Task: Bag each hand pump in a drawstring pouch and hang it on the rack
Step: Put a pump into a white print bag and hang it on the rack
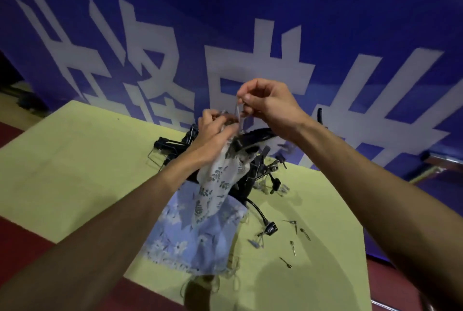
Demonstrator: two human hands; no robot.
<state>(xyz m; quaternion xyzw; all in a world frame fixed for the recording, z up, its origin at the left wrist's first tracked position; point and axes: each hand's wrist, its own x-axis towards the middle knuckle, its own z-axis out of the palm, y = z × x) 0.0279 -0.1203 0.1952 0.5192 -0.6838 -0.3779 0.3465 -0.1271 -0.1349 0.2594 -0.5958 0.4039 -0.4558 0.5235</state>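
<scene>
Your left hand (213,130) clamps the neck of the leaf-print pouch (220,180), raised above the yellow table (75,173), so your right hand (265,108) can pinch its drawstring (238,110) and cinch the hand pump (250,140) inside.

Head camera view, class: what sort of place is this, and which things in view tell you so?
Probably a packing table in a sports hall or shop, though that is uncertain. A large blue banner with white characters hangs behind a yellow table; black pumps are piled there, beside loose needles and floral pouches.
</scene>
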